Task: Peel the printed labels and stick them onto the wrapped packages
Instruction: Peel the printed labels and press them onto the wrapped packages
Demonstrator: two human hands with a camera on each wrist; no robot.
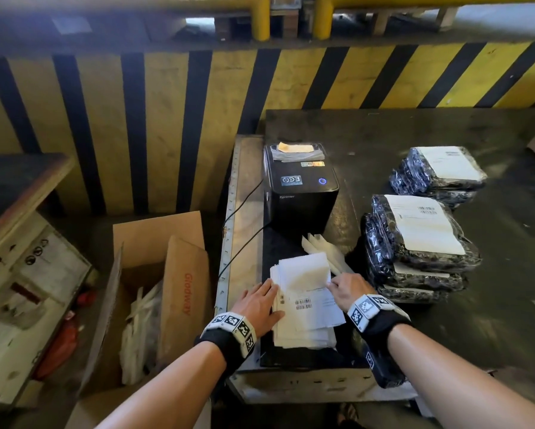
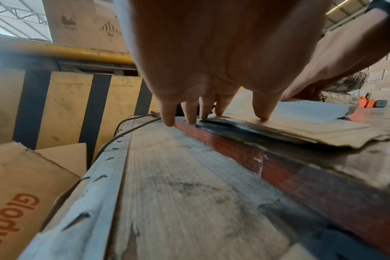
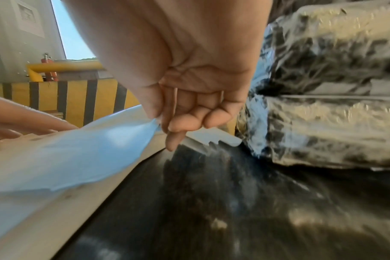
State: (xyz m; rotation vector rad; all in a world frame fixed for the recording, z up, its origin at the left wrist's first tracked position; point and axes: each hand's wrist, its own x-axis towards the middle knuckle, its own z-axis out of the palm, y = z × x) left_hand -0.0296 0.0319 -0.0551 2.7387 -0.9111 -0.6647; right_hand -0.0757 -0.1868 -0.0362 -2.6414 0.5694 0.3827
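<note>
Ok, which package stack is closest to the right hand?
The near stack, just beyond the right hand; the far stack sits further back on the table.

Under the left-hand fingers (image 2: 264, 112) lies a stack of matt white paper labels (image 1: 306, 308). The wrapped packages (image 1: 414, 243) just right of the right-hand fingers (image 3: 180, 123) are crinkled, glossy black plastic film. The desk (image 1: 492, 289) is dark, scuffed, slightly shiny; its edge (image 2: 189, 176) is rough, worn wood. Beyond the fingers, the printer (image 1: 300, 193) is smooth black plastic.
</note>
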